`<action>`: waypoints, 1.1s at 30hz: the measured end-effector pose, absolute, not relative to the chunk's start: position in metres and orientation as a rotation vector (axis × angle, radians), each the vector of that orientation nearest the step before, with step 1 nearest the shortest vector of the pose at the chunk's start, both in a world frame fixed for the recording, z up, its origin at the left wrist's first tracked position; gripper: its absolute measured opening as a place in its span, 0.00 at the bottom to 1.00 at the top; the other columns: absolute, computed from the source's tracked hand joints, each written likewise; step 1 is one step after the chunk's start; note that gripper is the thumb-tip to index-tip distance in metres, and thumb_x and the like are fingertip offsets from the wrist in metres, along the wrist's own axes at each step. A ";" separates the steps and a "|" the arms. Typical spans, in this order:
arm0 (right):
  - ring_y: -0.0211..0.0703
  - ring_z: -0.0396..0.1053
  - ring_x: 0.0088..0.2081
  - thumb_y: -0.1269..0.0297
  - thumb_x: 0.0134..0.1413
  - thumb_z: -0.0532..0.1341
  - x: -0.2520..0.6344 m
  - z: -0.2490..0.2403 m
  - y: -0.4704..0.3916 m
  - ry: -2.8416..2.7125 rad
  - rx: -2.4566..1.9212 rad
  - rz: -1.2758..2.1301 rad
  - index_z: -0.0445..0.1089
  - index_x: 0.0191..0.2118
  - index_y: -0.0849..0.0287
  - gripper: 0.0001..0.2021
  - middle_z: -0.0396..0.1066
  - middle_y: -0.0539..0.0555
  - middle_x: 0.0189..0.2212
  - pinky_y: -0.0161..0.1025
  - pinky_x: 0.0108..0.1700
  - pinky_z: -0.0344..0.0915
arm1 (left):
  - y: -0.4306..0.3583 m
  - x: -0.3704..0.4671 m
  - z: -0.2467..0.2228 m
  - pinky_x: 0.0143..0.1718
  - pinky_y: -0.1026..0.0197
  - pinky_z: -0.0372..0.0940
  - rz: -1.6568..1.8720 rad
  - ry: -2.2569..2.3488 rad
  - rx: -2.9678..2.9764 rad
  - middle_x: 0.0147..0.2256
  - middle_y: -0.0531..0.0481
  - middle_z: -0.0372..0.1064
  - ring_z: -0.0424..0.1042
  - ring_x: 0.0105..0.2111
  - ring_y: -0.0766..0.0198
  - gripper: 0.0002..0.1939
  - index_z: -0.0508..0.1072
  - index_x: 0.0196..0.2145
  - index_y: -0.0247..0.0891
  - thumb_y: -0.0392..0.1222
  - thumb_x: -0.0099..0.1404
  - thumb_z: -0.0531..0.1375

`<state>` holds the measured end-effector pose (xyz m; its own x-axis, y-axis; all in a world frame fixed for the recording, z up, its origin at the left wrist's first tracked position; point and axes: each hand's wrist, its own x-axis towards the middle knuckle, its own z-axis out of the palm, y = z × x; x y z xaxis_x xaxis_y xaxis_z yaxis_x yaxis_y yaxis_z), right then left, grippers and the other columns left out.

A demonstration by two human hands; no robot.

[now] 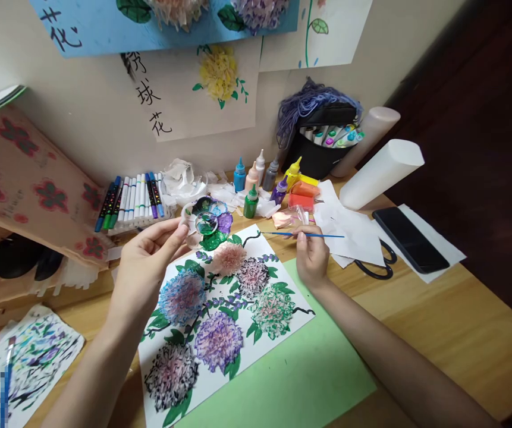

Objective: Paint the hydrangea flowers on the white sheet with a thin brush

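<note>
My left hand (148,252) pinches the rim of a small round paint palette (225,223), smeared with green, purple, blue and black, above the top of a flower picture. In my right hand (311,255) is a thin blue paintbrush (322,236), its tip pointing left at a dark painted stem near the picture's upper corner. Whether the tip touches the paper I cannot tell. The white sheet (249,359) carries several raised, frilly flower heads, such as a purple one (219,342), with green leaves painted around them. It lies tilted, partly over a green sheet (322,374).
Several paint bottles, including a green one (251,202), stand behind the palette. Markers (135,199) lie at left. Paper sheets, scissors (383,268), a phone (410,241) and a white cylinder (380,172) are at right. A paint-stained cloth (46,362) with another brush lies at lower left.
</note>
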<state>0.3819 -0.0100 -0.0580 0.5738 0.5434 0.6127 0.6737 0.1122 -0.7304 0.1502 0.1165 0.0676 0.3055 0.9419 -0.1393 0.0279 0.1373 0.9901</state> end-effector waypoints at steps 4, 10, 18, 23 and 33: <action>0.42 0.69 0.38 0.67 0.62 0.50 0.383 -0.058 -0.009 -1.089 -1.565 -0.099 0.64 0.37 0.55 0.07 0.68 0.51 0.33 0.42 0.42 0.65 | 0.117 0.150 0.069 0.35 0.70 0.71 0.864 1.050 1.225 0.35 0.52 0.77 0.74 0.32 0.69 0.13 0.79 0.36 0.42 0.46 0.51 0.69; 0.43 0.69 0.39 0.67 0.62 0.51 0.385 -0.060 -0.009 -1.074 -1.595 -0.097 0.64 0.37 0.56 0.06 0.68 0.52 0.33 0.44 0.45 0.65 | 0.116 0.151 0.073 0.36 0.68 0.70 0.862 1.058 1.213 0.35 0.52 0.76 0.74 0.32 0.69 0.12 0.79 0.36 0.41 0.44 0.52 0.68; 0.44 0.69 0.40 0.68 0.61 0.51 0.384 -0.057 -0.009 -1.149 -1.577 -0.122 0.65 0.37 0.56 0.07 0.68 0.52 0.33 0.44 0.45 0.66 | 0.114 0.152 0.074 0.35 0.70 0.70 0.875 1.048 1.207 0.33 0.54 0.76 0.73 0.31 0.71 0.11 0.79 0.35 0.42 0.44 0.52 0.69; 0.43 0.68 0.38 0.69 0.61 0.50 0.384 -0.057 -0.010 -1.124 -1.535 -0.158 0.64 0.38 0.56 0.07 0.68 0.52 0.32 0.44 0.44 0.65 | 0.114 0.151 0.075 0.36 0.69 0.70 0.873 1.057 1.202 0.33 0.53 0.76 0.73 0.31 0.70 0.12 0.79 0.35 0.42 0.44 0.51 0.69; 0.44 0.68 0.36 0.69 0.61 0.49 0.375 -0.040 -0.010 -1.030 -1.329 -0.285 0.64 0.36 0.54 0.08 0.68 0.52 0.31 0.45 0.39 0.66 | 0.113 0.153 0.061 0.39 0.63 0.71 0.793 1.051 1.268 0.38 0.47 0.76 0.75 0.36 0.62 0.19 0.77 0.40 0.39 0.49 0.51 0.68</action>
<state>0.3754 -0.0105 -0.0401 0.5545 0.3684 0.7462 0.6996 0.2793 -0.6577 0.1532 0.1129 0.0606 0.3496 0.9197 -0.1786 0.0804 0.1604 0.9838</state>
